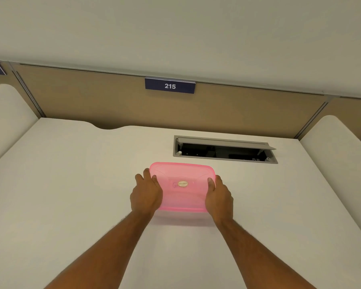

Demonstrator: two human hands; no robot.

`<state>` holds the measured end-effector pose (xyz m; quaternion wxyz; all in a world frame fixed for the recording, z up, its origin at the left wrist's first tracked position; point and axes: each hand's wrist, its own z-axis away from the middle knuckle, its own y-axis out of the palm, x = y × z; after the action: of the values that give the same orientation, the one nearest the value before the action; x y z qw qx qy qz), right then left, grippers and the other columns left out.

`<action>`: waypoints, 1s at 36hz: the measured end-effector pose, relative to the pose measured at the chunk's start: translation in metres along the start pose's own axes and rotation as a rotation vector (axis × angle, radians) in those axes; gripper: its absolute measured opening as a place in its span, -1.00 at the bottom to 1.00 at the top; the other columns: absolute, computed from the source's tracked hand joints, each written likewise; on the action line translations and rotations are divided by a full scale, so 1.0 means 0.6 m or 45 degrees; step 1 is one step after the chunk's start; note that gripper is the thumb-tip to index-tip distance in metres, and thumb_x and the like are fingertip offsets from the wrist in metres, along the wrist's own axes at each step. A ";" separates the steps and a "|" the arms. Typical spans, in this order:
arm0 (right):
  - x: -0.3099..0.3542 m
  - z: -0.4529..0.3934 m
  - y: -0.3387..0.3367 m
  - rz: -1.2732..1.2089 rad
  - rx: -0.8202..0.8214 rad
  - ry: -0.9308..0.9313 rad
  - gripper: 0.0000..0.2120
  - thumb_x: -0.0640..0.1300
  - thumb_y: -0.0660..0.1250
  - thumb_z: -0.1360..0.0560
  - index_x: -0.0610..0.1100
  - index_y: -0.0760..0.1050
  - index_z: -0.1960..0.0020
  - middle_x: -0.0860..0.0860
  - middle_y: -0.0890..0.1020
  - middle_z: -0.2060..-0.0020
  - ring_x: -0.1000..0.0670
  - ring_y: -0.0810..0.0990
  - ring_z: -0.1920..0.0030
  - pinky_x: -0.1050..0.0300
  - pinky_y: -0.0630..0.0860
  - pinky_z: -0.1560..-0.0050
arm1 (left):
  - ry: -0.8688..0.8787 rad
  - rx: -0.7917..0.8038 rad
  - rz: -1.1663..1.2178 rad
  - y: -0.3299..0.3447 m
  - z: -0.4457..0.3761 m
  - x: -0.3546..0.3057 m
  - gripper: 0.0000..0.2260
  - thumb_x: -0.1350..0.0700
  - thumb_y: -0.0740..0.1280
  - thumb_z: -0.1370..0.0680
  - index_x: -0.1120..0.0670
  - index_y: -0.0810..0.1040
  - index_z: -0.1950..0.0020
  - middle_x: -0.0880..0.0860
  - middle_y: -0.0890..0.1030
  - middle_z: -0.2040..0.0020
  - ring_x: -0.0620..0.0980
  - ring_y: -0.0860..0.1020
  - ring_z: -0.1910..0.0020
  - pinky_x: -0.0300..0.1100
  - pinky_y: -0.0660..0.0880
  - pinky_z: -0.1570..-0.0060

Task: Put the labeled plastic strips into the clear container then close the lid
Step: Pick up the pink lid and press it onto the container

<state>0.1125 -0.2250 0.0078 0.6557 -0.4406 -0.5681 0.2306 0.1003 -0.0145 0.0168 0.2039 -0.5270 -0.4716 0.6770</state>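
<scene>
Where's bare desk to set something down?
Bare desk left of the left hand, and right of the right hand below the open cable hatch. Crowded only at the pink lid both hands hold.

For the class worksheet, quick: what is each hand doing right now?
Left hand: grips the left end of the pink lid.
Right hand: grips the lid's right end.
</scene>
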 end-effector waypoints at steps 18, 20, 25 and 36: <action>0.040 -0.087 -0.021 -0.218 0.234 0.196 -0.54 0.13 0.11 -0.66 -0.22 0.59 -0.12 -0.13 0.64 -0.05 -0.16 0.62 -0.06 0.00 0.52 -0.10 | 0.008 0.131 0.081 -0.021 -0.078 -0.025 -0.65 0.07 0.05 -0.68 0.25 0.52 -0.21 0.23 0.52 -0.07 0.21 0.47 -0.09 0.05 0.44 -0.07; 0.044 -0.097 -0.017 -0.328 0.231 0.294 -0.55 0.11 0.15 -0.66 -0.19 0.54 0.20 -0.07 0.62 0.23 -0.12 0.62 0.11 -0.01 0.54 -0.03 | -0.003 0.148 0.132 -0.023 -0.090 -0.024 -0.62 0.10 0.04 -0.69 0.33 0.55 -0.10 0.30 0.59 0.04 0.28 0.52 -0.01 0.12 0.49 -0.02; 0.042 -0.111 -0.001 -0.419 0.188 0.434 -0.58 0.12 0.21 -0.63 -0.19 0.52 0.19 -0.06 0.59 0.28 -0.08 0.59 0.18 0.01 0.54 0.03 | -0.217 0.148 0.447 -0.015 -0.107 -0.024 -0.65 0.09 0.14 -0.67 0.37 0.52 0.03 0.35 0.59 0.01 0.35 0.57 -0.03 0.19 0.52 -0.05; 0.046 -0.128 0.007 -0.425 0.165 0.560 -0.65 0.08 0.31 -0.60 -0.23 0.59 0.04 -0.08 0.62 0.18 -0.12 0.63 0.09 0.00 0.57 -0.05 | -0.269 0.187 0.512 -0.016 -0.112 -0.034 -0.74 0.15 0.19 -0.65 0.36 0.50 0.01 0.34 0.57 -0.03 0.33 0.57 -0.05 0.16 0.55 0.01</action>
<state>0.1929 -0.2250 0.0221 0.8190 -0.3376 -0.4609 0.0540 0.1666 0.0028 0.0356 0.0523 -0.5203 -0.3252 0.7879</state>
